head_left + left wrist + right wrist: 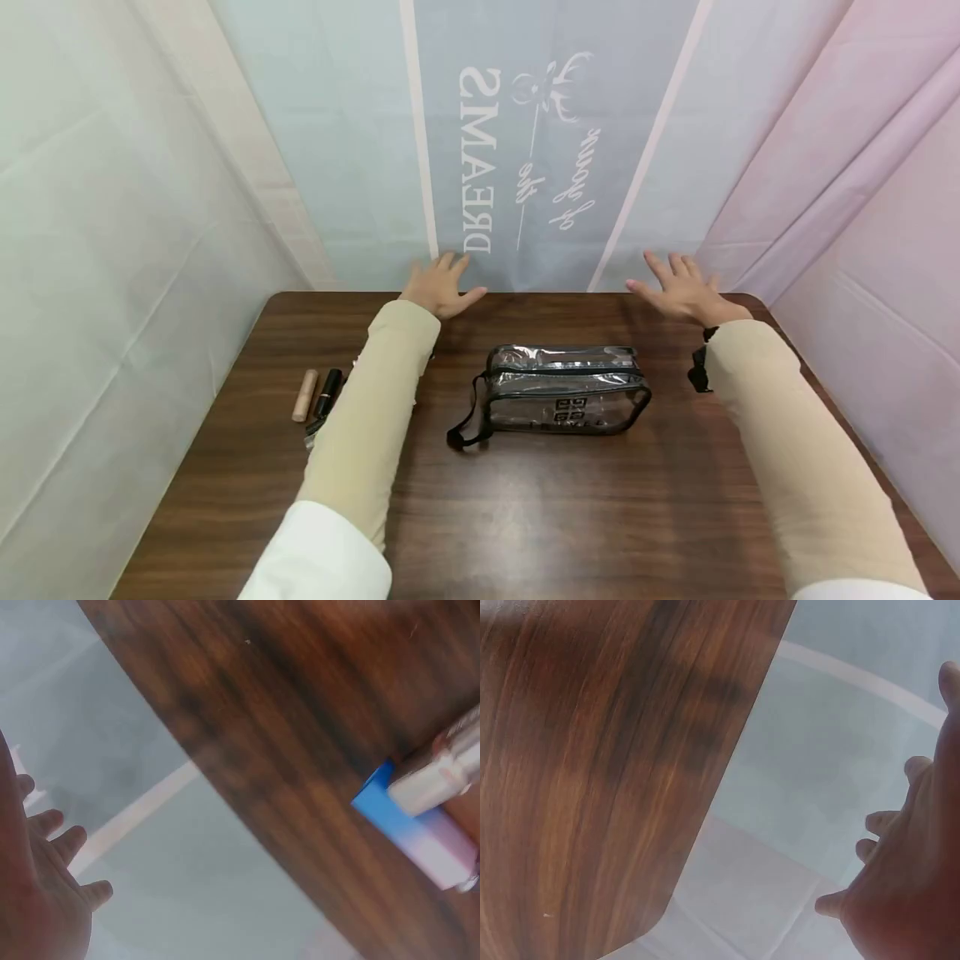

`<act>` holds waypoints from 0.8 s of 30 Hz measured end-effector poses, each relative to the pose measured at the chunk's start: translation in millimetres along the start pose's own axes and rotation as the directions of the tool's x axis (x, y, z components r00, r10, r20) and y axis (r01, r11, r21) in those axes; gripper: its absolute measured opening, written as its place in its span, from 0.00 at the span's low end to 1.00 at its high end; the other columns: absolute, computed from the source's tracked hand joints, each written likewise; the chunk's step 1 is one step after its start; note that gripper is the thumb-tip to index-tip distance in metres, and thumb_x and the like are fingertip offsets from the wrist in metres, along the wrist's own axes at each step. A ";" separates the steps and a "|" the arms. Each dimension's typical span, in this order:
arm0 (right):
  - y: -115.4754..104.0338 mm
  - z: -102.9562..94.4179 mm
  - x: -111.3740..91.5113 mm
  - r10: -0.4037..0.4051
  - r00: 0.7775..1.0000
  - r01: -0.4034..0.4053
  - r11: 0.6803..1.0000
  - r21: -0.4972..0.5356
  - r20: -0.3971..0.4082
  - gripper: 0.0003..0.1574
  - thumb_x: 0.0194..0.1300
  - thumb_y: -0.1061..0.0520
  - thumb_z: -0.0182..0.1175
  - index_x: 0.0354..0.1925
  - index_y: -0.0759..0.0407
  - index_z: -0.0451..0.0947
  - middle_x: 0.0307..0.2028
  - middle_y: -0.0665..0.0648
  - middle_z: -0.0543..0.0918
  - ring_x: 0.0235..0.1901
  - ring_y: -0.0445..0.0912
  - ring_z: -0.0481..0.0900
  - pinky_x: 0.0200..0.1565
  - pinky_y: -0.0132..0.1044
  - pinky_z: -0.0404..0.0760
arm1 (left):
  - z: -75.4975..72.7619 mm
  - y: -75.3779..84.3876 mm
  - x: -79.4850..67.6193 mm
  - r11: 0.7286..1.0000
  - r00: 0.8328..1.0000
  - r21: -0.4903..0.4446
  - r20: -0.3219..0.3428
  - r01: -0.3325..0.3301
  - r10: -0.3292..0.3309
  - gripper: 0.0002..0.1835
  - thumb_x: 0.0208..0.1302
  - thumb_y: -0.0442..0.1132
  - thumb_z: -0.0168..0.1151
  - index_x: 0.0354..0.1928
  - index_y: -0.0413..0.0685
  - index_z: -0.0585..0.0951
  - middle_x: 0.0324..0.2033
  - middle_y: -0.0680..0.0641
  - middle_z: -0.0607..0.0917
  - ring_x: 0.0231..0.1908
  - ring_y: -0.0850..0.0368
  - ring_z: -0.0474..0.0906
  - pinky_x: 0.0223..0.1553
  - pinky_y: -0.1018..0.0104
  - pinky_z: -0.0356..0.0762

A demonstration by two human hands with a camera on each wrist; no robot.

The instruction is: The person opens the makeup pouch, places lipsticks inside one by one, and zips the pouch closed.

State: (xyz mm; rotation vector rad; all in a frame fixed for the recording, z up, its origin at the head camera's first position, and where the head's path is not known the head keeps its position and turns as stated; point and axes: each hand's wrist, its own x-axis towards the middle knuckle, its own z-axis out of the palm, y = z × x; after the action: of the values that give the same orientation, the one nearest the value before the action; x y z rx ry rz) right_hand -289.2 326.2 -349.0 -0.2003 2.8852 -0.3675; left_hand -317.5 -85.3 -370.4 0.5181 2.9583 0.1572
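Note:
Both hands reach out over the far edge of the table with fingers spread, holding nothing. My left hand (441,287) is at the back, left of centre; my right hand (684,293) is near the back right corner. On the table between the forearms lies a clear zip pouch (517,410) with black trim, a black printed logo and a black strap (470,417) on its left end. In the left wrist view, a blue-and-pink box (412,834) lies under a pale shiny tube (427,784). The right wrist view shows bare wood beside the hand.
Left of the left forearm lie a beige tube (304,396) and a black tube (328,393); the sleeve hides part of the small items there. The brown wooden table (555,517) meets a printed cloth backdrop (360,167) behind, with pale cloth on both sides.

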 end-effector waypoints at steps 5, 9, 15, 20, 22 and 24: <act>-4.0 0.0 -0.4 -0.043 0.999 0.043 0.999 -0.017 0.003 0.57 0.74 0.23 0.35 0.82 0.56 0.33 0.76 0.79 0.33 0.75 0.74 0.28 0.62 0.81 0.29 | -7.1 -1.6 3.1 0.995 0.995 0.022 -0.011 -0.094 0.095 0.44 0.74 0.69 0.40 0.82 0.52 0.50 0.78 0.40 0.54 0.76 0.41 0.54 0.72 0.36 0.47; -7.7 -5.6 -5.8 -0.086 0.996 0.087 0.995 -0.055 0.021 0.56 0.75 0.24 0.37 0.82 0.55 0.35 0.76 0.78 0.36 0.75 0.73 0.30 0.63 0.79 0.30 | -12.3 -3.4 -0.7 0.986 0.987 0.033 0.002 -0.163 0.163 0.44 0.75 0.70 0.38 0.81 0.50 0.52 0.77 0.40 0.58 0.75 0.41 0.56 0.73 0.40 0.52; -19.8 -15.5 -16.7 -0.181 0.983 0.185 0.977 -0.102 0.041 0.53 0.76 0.28 0.42 0.82 0.54 0.39 0.78 0.75 0.40 0.76 0.71 0.34 0.66 0.76 0.33 | -23.2 -6.8 -11.0 0.964 0.966 0.070 0.037 -0.258 0.256 0.42 0.76 0.69 0.37 0.81 0.50 0.54 0.77 0.42 0.59 0.76 0.43 0.55 0.74 0.44 0.52; -31.2 -14.4 -28.6 -0.289 0.957 0.288 0.951 -0.108 0.011 0.49 0.77 0.33 0.47 0.82 0.52 0.43 0.78 0.73 0.46 0.76 0.70 0.40 0.67 0.74 0.41 | -33.0 -5.7 -24.8 0.940 0.943 0.073 0.037 -0.332 0.330 0.41 0.76 0.68 0.38 0.80 0.50 0.57 0.76 0.41 0.61 0.75 0.44 0.57 0.73 0.44 0.54; -33.6 -11.6 -33.7 -0.337 0.941 0.335 0.938 -0.092 -0.008 0.48 0.78 0.36 0.49 0.82 0.53 0.44 0.77 0.73 0.49 0.76 0.71 0.44 0.67 0.73 0.45 | -35.5 -5.2 -31.4 0.931 0.934 0.076 0.040 -0.356 0.354 0.41 0.76 0.69 0.38 0.79 0.51 0.59 0.75 0.41 0.63 0.74 0.44 0.59 0.73 0.44 0.55; -35.4 -8.4 -40.3 -0.384 0.922 0.382 0.922 -0.057 -0.036 0.47 0.78 0.40 0.52 0.82 0.53 0.46 0.77 0.73 0.52 0.75 0.70 0.47 0.68 0.72 0.48 | -37.0 -5.3 -37.7 0.923 0.927 0.082 0.040 -0.376 0.374 0.41 0.75 0.69 0.37 0.79 0.51 0.61 0.74 0.41 0.65 0.74 0.44 0.61 0.72 0.44 0.56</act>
State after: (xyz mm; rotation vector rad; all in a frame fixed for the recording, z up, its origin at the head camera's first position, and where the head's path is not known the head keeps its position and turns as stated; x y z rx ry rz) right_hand -248.6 300.7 -323.5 -0.7835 2.8911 -0.3693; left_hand -289.7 -106.2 -330.4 1.0892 2.8185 0.0570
